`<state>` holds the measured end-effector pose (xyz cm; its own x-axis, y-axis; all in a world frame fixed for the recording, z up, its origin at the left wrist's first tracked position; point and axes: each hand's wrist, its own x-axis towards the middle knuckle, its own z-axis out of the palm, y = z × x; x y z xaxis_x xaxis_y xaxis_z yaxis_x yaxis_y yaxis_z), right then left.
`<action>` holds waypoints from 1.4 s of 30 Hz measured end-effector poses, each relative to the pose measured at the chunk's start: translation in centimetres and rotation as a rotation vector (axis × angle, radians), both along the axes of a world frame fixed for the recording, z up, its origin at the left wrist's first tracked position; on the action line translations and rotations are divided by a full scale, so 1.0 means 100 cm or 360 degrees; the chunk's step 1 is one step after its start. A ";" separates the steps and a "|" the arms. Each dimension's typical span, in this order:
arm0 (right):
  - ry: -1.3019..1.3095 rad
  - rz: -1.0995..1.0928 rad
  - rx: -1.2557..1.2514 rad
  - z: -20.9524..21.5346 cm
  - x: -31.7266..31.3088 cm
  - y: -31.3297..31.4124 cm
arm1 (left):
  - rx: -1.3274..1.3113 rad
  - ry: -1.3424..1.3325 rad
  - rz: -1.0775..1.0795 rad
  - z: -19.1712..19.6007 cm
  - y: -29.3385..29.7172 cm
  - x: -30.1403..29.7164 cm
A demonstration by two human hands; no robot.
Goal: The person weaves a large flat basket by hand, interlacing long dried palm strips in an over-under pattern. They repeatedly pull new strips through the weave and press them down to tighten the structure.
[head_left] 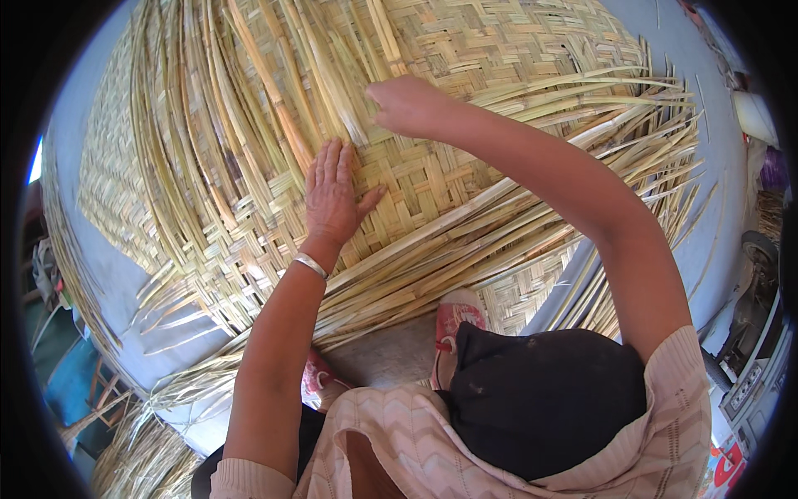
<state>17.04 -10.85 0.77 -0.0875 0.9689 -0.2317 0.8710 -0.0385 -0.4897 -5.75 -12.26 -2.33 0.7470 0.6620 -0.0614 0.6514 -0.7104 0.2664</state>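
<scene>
A large woven reed mat (416, 179) in straw yellow spreads before me, with long loose strips (224, 108) running up its left half. My left hand (332, 187) lies flat on the weave, fingers together and stretched forward, thumb out to the right; a silver bangle is on that wrist. Its fingertips touch the lower ends of the upright strips. Up and to the right, my right hand (407, 106) is closed in a fist just above the mat, beside the strip ends. What it grips, if anything, is hidden by the fingers.
A thick bundle of unwoven strips (465, 241) crosses the mat's near side, fanning out to the right. My feet in red patterned shoes (459, 320) are below it. More loose reeds (141, 453) lie at lower left. A motorcycle wheel (758, 254) stands at the right edge.
</scene>
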 end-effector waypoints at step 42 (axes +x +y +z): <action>-0.0327 -0.0227 -0.0335 0.014 0.061 -0.043 | 0.0098 0.0297 0.0178 0.024 -0.008 0.048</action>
